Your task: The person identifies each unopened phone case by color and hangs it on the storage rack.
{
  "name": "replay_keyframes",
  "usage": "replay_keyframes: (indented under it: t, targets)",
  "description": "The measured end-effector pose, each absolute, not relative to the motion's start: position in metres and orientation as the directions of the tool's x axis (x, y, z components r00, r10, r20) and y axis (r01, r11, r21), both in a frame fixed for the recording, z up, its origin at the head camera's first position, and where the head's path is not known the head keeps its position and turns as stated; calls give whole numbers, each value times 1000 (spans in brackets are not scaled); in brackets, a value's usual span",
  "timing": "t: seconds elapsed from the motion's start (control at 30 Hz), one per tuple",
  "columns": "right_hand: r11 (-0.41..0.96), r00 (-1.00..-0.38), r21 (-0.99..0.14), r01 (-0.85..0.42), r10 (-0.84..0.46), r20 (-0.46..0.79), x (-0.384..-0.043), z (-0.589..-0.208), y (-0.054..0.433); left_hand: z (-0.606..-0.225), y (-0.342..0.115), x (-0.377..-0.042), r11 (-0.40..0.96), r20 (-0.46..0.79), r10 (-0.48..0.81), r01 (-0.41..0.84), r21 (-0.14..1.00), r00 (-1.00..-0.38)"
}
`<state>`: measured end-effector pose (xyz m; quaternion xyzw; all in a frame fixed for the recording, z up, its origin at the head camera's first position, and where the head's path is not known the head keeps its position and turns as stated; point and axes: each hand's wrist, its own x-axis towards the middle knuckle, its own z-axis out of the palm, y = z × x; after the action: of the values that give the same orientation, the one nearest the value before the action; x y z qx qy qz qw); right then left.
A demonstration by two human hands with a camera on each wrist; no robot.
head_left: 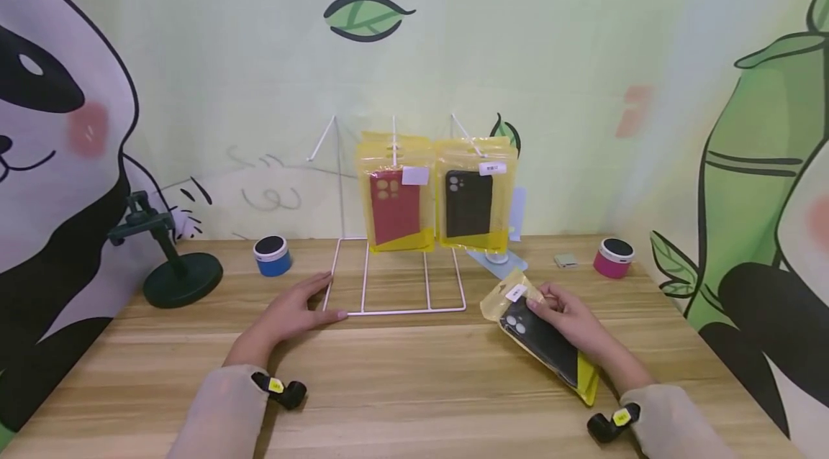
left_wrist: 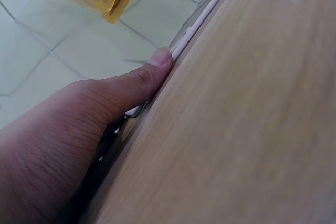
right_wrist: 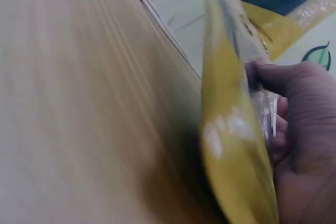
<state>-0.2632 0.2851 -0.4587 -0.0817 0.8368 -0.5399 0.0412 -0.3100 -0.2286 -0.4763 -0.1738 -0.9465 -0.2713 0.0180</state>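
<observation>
My right hand (head_left: 570, 315) pinches a yellow zip bag with a black phone case (head_left: 544, 340) inside, tilted above the table to the right of the white wire display rack (head_left: 408, 312). The bag has a small white label near its top; its yellow edge (right_wrist: 231, 129) fills the middle of the right wrist view. With fingers extended, my left hand (head_left: 291, 315) rests on the rack's front left corner, its thumb (left_wrist: 157, 61) lying along the front wire. Bagged red phone cases (head_left: 396, 207) hang from the rack's middle hook, bagged black ones (head_left: 468, 203) from the right hook. The left hook (head_left: 322, 139) is bare.
A dark green stand (head_left: 181, 275) and a blue round speaker (head_left: 273, 257) are at the left. Behind the rack's right side stands a light blue holder (head_left: 497, 262). Farther right lie a small grey piece (head_left: 565, 260) and a pink round speaker (head_left: 614, 260). A printed wall covering (head_left: 550, 49) borders the table.
</observation>
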Motion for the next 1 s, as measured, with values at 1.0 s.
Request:
replay_keyframes:
  t: [1.0]
  targets:
    - [-248, -908, -969, -16, -403, 118, -255, -459, 284, -475, -228, -309, 781, 121, 311, 326, 533, -943]
